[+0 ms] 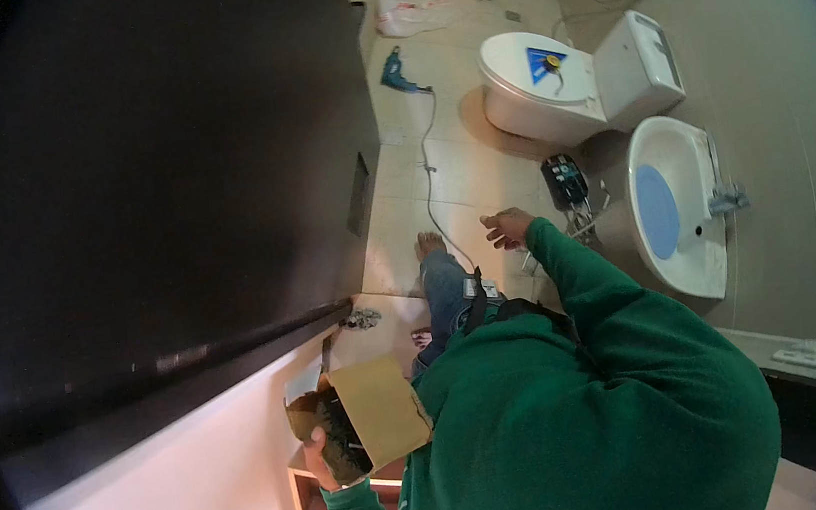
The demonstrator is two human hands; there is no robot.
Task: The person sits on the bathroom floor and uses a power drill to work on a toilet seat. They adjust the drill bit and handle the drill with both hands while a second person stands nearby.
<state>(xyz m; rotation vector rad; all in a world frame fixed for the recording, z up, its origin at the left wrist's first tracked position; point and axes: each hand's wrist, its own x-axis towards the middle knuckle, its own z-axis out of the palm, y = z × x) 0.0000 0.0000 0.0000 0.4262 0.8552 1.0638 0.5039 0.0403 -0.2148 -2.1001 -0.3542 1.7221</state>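
Head view: left hand (pixel 319 459) gripping an open cardboard box (pixel 371 412) low beside the dark door (pixel 166 162), fingers wrapped round its edge. Right hand (pixel 506 228) stretched forward over the tiled floor (pixel 459 174), fingers loosely spread, holding nothing, near the washbasin (pixel 675 209).

A single head-worn fisheye view looks steeply down from just above the person's green-sleeved shoulders. It faces a bathroom floor, with the toilet (pixel 549 78) farther off, upper right of centre.

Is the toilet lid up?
No, the white toilet has its lid down, with a blue triangular piece lying on top.
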